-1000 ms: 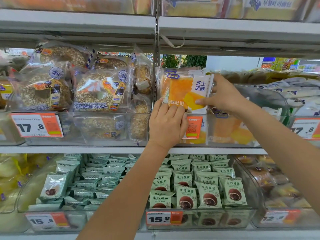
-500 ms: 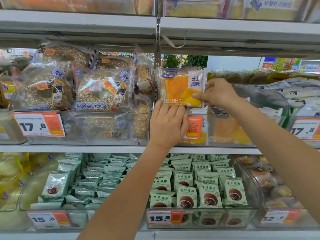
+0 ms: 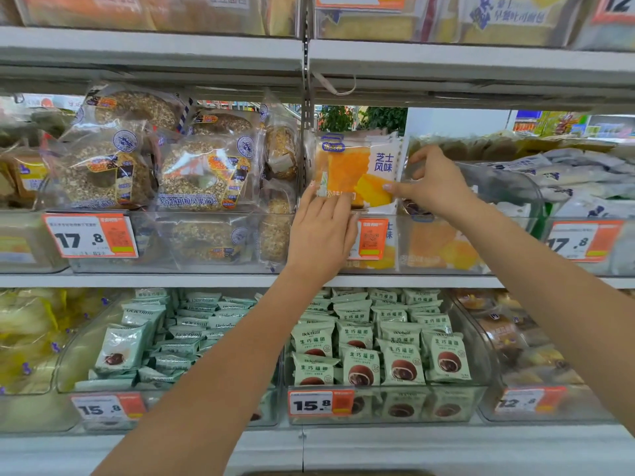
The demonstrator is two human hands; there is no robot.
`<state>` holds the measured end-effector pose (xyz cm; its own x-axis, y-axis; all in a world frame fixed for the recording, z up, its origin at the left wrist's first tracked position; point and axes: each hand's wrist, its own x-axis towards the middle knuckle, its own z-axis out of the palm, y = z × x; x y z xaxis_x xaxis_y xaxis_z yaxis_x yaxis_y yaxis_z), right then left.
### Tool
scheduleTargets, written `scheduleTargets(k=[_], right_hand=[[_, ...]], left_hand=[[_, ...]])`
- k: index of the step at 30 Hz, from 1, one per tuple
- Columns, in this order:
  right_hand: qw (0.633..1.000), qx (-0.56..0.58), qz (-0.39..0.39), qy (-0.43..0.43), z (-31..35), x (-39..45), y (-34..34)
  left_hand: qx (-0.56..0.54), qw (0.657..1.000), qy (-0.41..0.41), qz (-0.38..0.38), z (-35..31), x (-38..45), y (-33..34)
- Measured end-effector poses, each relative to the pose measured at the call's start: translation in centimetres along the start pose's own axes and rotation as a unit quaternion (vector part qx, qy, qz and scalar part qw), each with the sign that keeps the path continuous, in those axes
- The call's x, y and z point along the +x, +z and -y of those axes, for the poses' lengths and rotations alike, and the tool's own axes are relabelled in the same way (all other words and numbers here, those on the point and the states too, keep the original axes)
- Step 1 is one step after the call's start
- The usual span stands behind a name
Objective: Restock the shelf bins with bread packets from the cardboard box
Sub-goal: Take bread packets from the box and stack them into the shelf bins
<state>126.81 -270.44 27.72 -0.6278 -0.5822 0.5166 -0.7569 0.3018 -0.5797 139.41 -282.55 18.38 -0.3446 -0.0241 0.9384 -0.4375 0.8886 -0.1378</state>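
An orange-and-white bread packet (image 3: 357, 173) stands upright in the clear shelf bin (image 3: 446, 266) on the middle shelf, right of the metal upright. My right hand (image 3: 433, 182) pinches the packet's right edge between thumb and fingers. My left hand (image 3: 321, 231) lies with straight fingers against the packet's lower left corner and the bin's front. More orange packets lie lower in the same bin, behind its front wall. The cardboard box is out of view.
Seeded ring breads (image 3: 202, 173) fill the bin to the left. White packets (image 3: 584, 180) lie in the bin to the right. Green cake packets (image 3: 378, 348) fill the lower shelf bins. Price tags (image 3: 91, 235) hang on the bin fronts. The upper shelf (image 3: 309, 60) sits close overhead.
The packet has gone further back and down into the bin. My right hand followed it; my left hand slid up from the bin's front to the packet's lower corner.
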Motion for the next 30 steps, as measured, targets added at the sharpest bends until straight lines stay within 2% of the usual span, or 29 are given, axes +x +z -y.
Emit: scheduleTargets(k=[4, 7, 10, 14, 19, 22, 25, 28, 30], right_hand=[[0.999, 0.011, 0.023, 0.02, 0.4, -0.2, 0.7], [0.998, 0.062, -0.008, 0.018, 0.9, 0.8, 0.9], [0.991, 0.123, -0.028, 0.045, 1.2, 1.6, 1.2], [0.986, 0.14, 0.008, 0.087, 0.7, 2.0, 1.8], [0.996, 0.057, 0.016, 0.074, 0.0, 2.4, 1.2], [0.996, 0.053, 0.038, 0.066, -0.2, 1.8, 1.0], [0.996, 0.06, 0.026, 0.064, -0.5, 1.2, 0.9], [0.999, 0.013, -0.022, 0.042, -0.6, 0.0, 0.8], [0.995, 0.005, -0.101, -0.021, -0.3, -2.4, 0.9]], left_hand=[[0.007, 0.995, -0.02, 0.102, -0.7, 0.4, -1.6], [0.008, 0.982, -0.031, 0.186, -1.0, 1.0, -2.7], [0.001, 0.975, -0.027, 0.221, -0.8, 1.3, -3.2], [-0.003, 0.969, -0.019, 0.246, -0.5, 1.5, -3.4], [0.002, 0.97, -0.016, 0.243, -0.6, 1.4, -3.4], [-0.002, 0.97, -0.019, 0.243, -0.7, 1.3, -3.4], [-0.022, 0.969, -0.015, 0.244, -0.6, 0.9, -3.6], [-0.065, 0.975, -0.013, 0.211, -0.4, 0.1, -3.8], [-0.088, 0.984, 0.0, 0.156, -0.6, -0.8, -4.2]])
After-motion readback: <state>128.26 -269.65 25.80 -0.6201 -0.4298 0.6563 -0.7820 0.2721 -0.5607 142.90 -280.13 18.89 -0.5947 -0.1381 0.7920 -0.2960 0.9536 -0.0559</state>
